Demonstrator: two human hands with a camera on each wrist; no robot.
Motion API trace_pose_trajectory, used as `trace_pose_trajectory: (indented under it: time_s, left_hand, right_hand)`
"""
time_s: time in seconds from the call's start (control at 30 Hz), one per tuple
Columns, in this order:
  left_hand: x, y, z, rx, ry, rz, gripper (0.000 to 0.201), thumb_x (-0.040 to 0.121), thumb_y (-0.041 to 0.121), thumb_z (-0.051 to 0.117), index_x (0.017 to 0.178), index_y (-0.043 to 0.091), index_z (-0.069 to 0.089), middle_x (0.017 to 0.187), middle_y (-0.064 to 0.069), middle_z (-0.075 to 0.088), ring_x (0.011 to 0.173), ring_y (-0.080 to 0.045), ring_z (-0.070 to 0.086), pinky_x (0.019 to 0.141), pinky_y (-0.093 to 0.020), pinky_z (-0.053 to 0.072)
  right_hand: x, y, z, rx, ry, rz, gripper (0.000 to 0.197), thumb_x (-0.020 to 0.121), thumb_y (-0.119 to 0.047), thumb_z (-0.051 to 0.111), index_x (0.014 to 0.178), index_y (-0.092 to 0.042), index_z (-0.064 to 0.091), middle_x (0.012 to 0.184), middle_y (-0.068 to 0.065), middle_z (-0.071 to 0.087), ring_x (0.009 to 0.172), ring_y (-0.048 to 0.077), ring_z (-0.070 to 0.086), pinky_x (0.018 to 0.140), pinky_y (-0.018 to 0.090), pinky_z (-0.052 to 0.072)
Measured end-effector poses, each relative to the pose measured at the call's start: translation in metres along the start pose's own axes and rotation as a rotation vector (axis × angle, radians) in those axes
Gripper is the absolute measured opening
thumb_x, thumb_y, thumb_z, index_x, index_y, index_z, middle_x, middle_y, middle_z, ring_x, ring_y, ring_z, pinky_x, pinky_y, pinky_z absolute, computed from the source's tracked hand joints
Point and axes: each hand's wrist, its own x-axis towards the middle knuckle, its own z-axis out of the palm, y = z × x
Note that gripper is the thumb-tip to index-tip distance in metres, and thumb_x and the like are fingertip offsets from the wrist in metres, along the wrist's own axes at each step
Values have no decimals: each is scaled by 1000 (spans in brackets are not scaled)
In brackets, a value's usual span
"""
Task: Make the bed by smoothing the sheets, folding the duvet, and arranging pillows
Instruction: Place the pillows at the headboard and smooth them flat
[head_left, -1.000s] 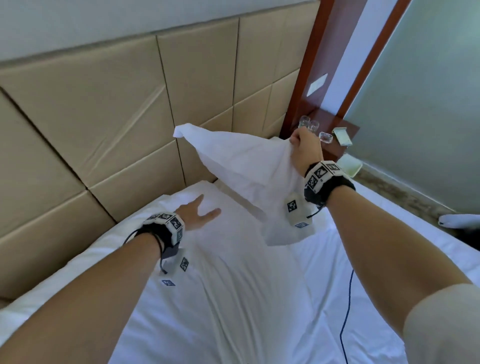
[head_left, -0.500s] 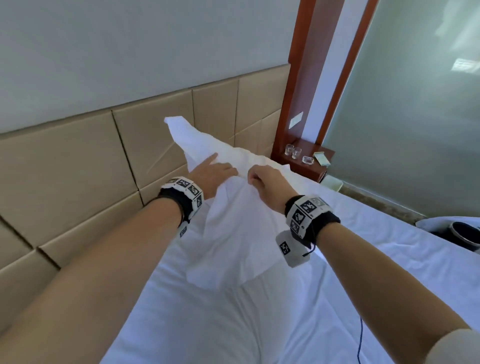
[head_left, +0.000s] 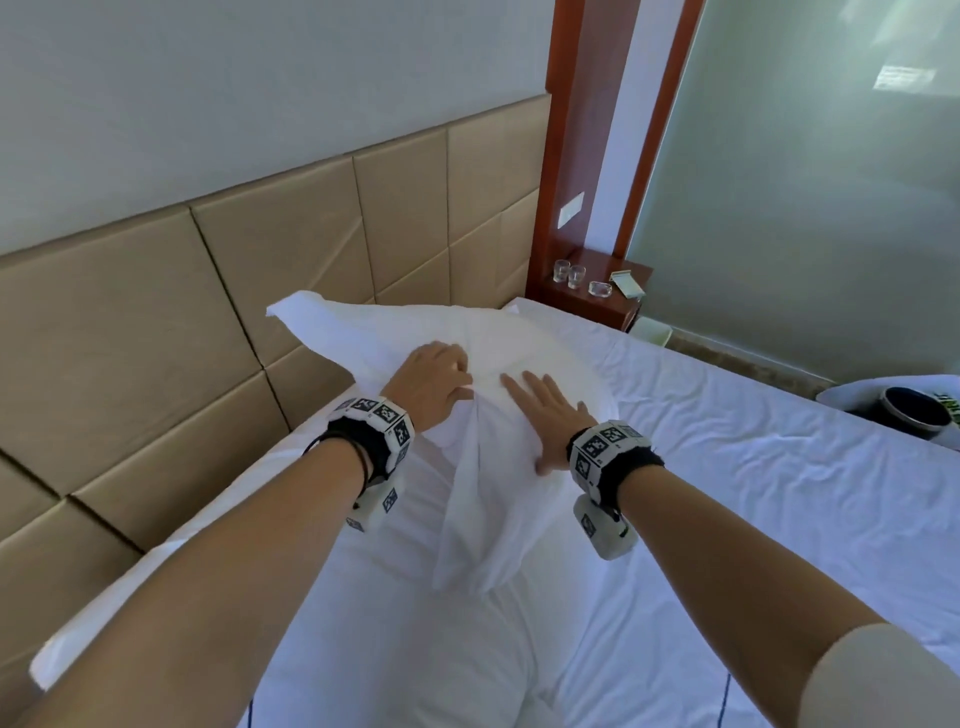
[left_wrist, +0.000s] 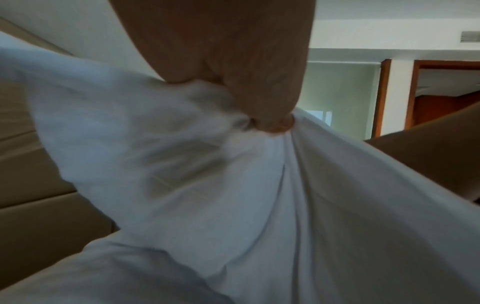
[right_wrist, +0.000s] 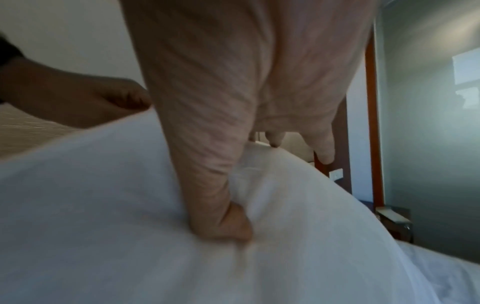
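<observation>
A white pillow (head_left: 363, 332) lies at the head of the bed against the tan padded headboard (head_left: 156, 338). My left hand (head_left: 434, 382) rests on its middle with fingers curled into a bunch of the pillowcase; the left wrist view shows those fingers (left_wrist: 272, 115) dug into the gathered fabric (left_wrist: 182, 185). My right hand (head_left: 545, 410) lies flat on the pillow just right of the left hand, fingers straight. In the right wrist view its thumb (right_wrist: 223, 222) presses into the pillow (right_wrist: 130, 205). The white sheet (head_left: 727, 493) is wrinkled.
A long white mound of bedding (head_left: 441, 649) runs toward me under the pillow. A wooden nightstand (head_left: 623, 306) with small glasses (head_left: 569, 273) stands beyond the bed's far corner, beside a frosted glass wall (head_left: 805, 208). A dark round object (head_left: 909, 410) sits at the right edge.
The right hand, which held the pillow up by a corner, has lowered it against the headboard and flattened on it. The left hand left the sheet and now grips the pillowcase.
</observation>
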Motion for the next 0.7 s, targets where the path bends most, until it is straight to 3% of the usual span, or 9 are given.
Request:
trace_pose_trajectory:
  time_s: [0.07, 0.13, 0.2, 0.3, 0.37, 0.43, 0.5, 0.6, 0.7]
  left_hand:
    - [12, 1, 7, -89, -44, -8, 30, 103, 25, 44, 106, 5, 66, 111, -11, 62, 101, -32, 56, 101, -40, 37]
    - [25, 4, 14, -127, -76, -74, 33, 104, 25, 38, 108, 4, 63, 110, -14, 64, 102, -33, 57, 89, -38, 39]
    - [39, 3, 27, -146, -45, -127, 33, 105, 25, 36, 101, 5, 61, 105, -13, 66, 97, -34, 58, 80, -36, 36]
    - [58, -3, 44, -172, -60, -154, 32, 105, 25, 34, 102, 7, 60, 104, -11, 65, 95, -31, 57, 75, -32, 31]
    - [72, -7, 53, -190, -101, -140, 31, 105, 24, 34, 95, 7, 59, 98, -10, 64, 89, -29, 56, 74, -31, 33]
    - [85, -9, 56, -212, -172, -126, 29, 105, 22, 34, 84, 10, 50, 83, -10, 60, 75, -27, 50, 73, -35, 38]
    - [100, -10, 53, -220, -256, -133, 28, 106, 23, 32, 81, 12, 40, 70, -5, 50, 68, -27, 44, 68, -35, 35]
    - [123, -10, 39, -136, -339, -125, 33, 102, 42, 37, 89, 13, 44, 78, -3, 54, 78, -30, 51, 71, -34, 33]
    - [151, -9, 12, 49, -382, -72, 59, 76, 68, 63, 106, 18, 54, 92, -2, 59, 90, -26, 55, 77, -33, 38]
  right_hand:
    - [16, 8, 3, -20, -18, 11, 136, 67, -20, 88, 153, -36, -16, 162, -4, -12, 151, 25, -10, 114, 66, 16]
    - [34, 18, 6, -41, 3, -1, 127, 66, -25, 89, 155, -31, -2, 160, -1, 8, 150, 25, 8, 114, 63, 22]
    - [55, 29, 9, -59, 29, -6, 112, 66, -28, 87, 152, -30, 14, 149, -1, 30, 140, 26, 29, 106, 56, 37]
    - [84, 44, 11, -49, 16, 6, 72, 76, -28, 77, 136, -28, 37, 129, 1, 47, 121, 29, 46, 85, 42, 46]
    - [99, 52, 9, -39, -4, 8, 36, 86, -24, 64, 119, -24, 50, 120, 4, 57, 111, 30, 56, 80, 36, 44]
    - [110, 61, 6, -2, -25, 7, 17, 88, -14, 54, 104, -18, 58, 113, 9, 63, 104, 32, 60, 76, 33, 42]
    - [117, 69, -1, -26, -58, -7, 11, 87, -8, 51, 88, -16, 58, 107, 11, 65, 101, 33, 61, 75, 33, 43]
    - [128, 80, -25, -51, -39, -16, 24, 82, -5, 52, 66, -21, 42, 101, 11, 67, 98, 33, 61, 74, 32, 40]
    - [140, 92, -67, -39, 24, 3, 30, 79, -2, 51, 60, -21, 38, 91, 8, 63, 95, 32, 59, 72, 30, 36]
